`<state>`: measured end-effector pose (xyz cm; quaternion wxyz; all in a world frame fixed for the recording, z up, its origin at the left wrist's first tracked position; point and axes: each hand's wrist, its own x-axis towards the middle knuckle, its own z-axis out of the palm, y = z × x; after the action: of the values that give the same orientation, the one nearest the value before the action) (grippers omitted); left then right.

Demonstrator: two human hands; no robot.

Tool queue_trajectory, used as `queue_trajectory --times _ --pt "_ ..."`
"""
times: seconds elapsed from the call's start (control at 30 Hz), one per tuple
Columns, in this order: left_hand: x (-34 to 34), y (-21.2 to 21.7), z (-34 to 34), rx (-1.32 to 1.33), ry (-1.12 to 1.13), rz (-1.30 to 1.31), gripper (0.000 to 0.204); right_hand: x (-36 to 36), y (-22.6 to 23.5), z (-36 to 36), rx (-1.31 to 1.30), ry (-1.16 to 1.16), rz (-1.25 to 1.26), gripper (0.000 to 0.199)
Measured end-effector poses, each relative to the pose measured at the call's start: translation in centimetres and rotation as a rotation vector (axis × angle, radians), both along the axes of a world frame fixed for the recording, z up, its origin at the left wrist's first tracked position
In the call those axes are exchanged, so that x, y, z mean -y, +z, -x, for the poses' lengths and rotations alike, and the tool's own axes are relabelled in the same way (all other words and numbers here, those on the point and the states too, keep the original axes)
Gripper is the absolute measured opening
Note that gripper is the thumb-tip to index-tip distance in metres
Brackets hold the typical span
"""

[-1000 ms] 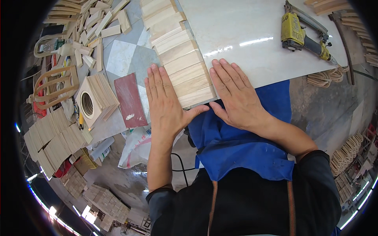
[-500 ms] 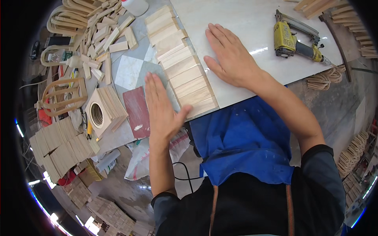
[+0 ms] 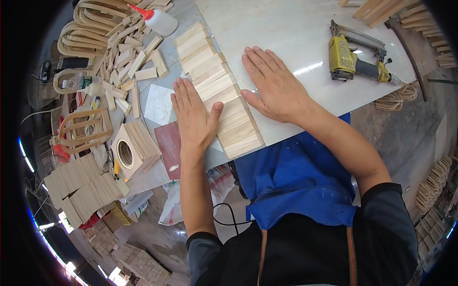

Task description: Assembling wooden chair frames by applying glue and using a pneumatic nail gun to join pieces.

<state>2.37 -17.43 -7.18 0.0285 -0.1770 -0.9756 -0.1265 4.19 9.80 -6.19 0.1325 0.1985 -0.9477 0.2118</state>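
A row of pale wooden blocks point(image 3: 237, 123) lies side by side on the table, running from its front edge toward the back. Flat along the row's left side is my left hand point(image 3: 193, 117), its fingers stretched out and its thumb raised over the blocks' edge. My right hand point(image 3: 276, 90) rests on the white tabletop point(image 3: 296, 43) to the right of the row, fingers extended and thumb pointing toward the blocks. Neither hand grips anything. A dark red flat board point(image 3: 167, 145) lies left of my left wrist, partly covered by it.
A yellow nail gun point(image 3: 342, 59) lies at the right. Loose wood pieces point(image 3: 126, 57) and a white red-tipped bottle point(image 3: 161, 22) are at the back left. Square boards with round holes point(image 3: 136, 145) stand stacked at the left, near thin panels point(image 3: 78, 186).
My left hand has shifted up along the row, its thumb now higher beside the blocks. My right hand has moved slightly down and left, closer to the row. The view has tilted a little.
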Motion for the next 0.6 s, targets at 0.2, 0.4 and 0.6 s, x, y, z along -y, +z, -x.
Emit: queue_trajectory --times 0.2,0.4,0.6 --pt "0.0 0.6 0.1 0.011 -0.015 -0.001 0.119 0.8 -0.2 0.4 0.044 0.008 -0.118 0.084" --pt "0.2 0.7 0.3 0.024 -0.042 -0.001 0.117 2.8 -1.4 4.1 0.013 0.002 -0.135 0.091" --pt "0.1 1.2 0.3 0.065 0.002 -0.174 0.113 3.1 -1.4 5.2 -0.007 0.008 -0.121 0.094"
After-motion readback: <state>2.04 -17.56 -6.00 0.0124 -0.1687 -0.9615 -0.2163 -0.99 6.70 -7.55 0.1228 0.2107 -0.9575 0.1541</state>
